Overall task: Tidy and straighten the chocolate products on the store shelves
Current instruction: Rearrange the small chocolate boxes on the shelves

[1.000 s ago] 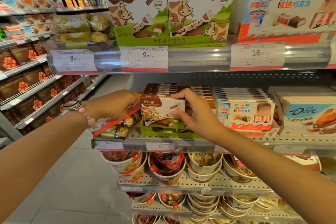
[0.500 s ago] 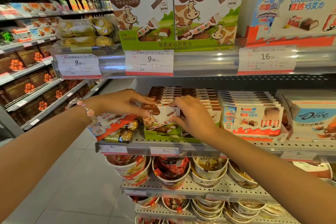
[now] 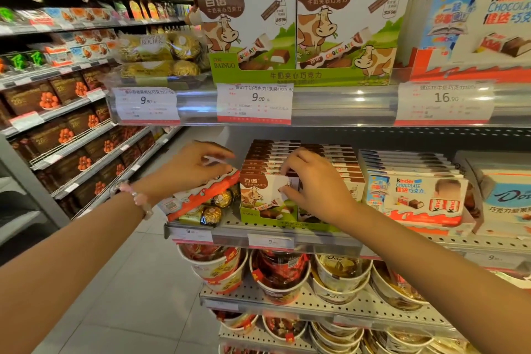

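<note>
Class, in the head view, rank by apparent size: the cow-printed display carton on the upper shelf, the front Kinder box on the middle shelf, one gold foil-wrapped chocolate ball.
1. Cow-printed white and green display carton, largest, though nearness may distort.
2. Front white and orange Kinder box.
3. Gold foil-wrapped chocolate ball, clearly smallest.

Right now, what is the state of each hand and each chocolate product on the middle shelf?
Left hand: open, fingers extended above the tilted Kinder box.
Right hand: pinching the front Bainuo box.
Front Bainuo box: upright in the green display tray, facing out.
Tilted Kinder box: lying slanted on the Ferrero Rocher packs.
Ferrero Rocher packs: at the shelf edge, under it.
Kinder Chocolate row: upright, aligned.
Dove box: facing front.
</note>
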Tool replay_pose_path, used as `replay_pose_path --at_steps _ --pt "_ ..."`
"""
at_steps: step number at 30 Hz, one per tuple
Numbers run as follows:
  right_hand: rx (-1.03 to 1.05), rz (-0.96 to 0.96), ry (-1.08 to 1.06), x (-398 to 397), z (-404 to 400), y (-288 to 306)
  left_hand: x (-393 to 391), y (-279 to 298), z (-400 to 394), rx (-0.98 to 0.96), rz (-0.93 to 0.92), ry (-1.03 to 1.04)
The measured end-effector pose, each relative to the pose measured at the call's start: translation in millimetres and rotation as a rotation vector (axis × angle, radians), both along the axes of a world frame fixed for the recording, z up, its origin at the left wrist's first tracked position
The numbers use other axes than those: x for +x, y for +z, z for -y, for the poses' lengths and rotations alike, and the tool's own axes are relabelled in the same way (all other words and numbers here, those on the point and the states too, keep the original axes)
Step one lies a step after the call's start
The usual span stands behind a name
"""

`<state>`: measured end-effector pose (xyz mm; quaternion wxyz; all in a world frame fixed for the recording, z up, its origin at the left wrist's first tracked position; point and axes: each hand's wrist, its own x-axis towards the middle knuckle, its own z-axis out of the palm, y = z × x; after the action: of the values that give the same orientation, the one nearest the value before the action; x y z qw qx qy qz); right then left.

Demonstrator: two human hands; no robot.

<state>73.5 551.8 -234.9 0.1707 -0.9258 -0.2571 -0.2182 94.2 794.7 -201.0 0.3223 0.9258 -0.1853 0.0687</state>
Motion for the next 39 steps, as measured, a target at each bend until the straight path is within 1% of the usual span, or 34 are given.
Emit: replay_pose_path --at_steps 2,4,5,6,7,9,10,13,15,17,19,21,25,30,32,37,39 --pt "-0.024 -0.014 0.001 0.5 -1.0 1.5 -8.1 -1.7 -19.1 -0.076 0.060 0.202" --pt "-0.041 -0.015 0.001 1.2 -1.6 1.7 -17.1 -4.9 -38.1 -0.104 0.144 0.436" --pt "-0.043 -0.018 0.003 1.6 -1.5 1.6 -22.9 -6.5 -45.3 -0.115 0.160 0.548" --pt "-0.043 -0.025 0.003 2.0 -1.5 1.6 -28.2 -8.8 -51.8 -0.127 0.133 0.645" --pt "-0.044 -0.035 0.002 2.4 -1.2 1.7 -32.4 -11.7 -56.9 -0.134 0.066 0.719" --pt "-0.046 -0.050 0.009 3.2 -0.8 1.9 -39.9 -17.4 -63.4 -0.154 -0.171 0.823" --pt "-0.047 -0.054 0.014 3.6 -0.6 2.0 -42.5 -20.3 -65.5 -0.204 -0.299 0.847" --pt "-0.060 -0.072 0.012 3.2 0.2 2.9 -47.7 -28.7 -71.8 -0.448 -0.582 0.803" --pt "-0.064 -0.076 0.010 2.8 0.7 3.8 -47.9 -34.8 -74.6 -0.658 -0.704 0.746" --pt "-0.061 -0.075 0.013 2.7 0.8 4.5 -48.2 -36.3 -72.3 -0.870 -0.758 0.694" --pt "-0.063 -0.081 0.017 2.4 1.1 5.4 -47.7 -35.2 -68.9 -0.975 -0.741 0.659" --pt "-0.069 -0.091 0.015 2.3 1.1 6.7 -48.4 -32.4 -66.7 -0.995 -0.692 0.623" --pt "-0.069 -0.137 0.009 3.2 0.3 9.1 -52.5 -28.4 -72.3 -0.949 -0.545 0.598" --pt "0.040 -0.179 0.005 2.9 -2.3 15.6 -64.3 -20.0 -79.8 -0.931 -0.351 0.536" --pt "0.066 -0.179 -0.007 1.6 -5.1 18.9 -70.4 -13.0 -80.3 -0.933 -0.303 0.494" --pt "0.230 -0.303 0.014 -6.1 -13.3 28.5 -82.4 2.6 -68.5 -0.918 -0.292 0.351" --pt "0.441 -0.433 0.122 -10.7 -15.9 34.0 -86.4 7.9 -59.2 -0.899 -0.305 0.253"
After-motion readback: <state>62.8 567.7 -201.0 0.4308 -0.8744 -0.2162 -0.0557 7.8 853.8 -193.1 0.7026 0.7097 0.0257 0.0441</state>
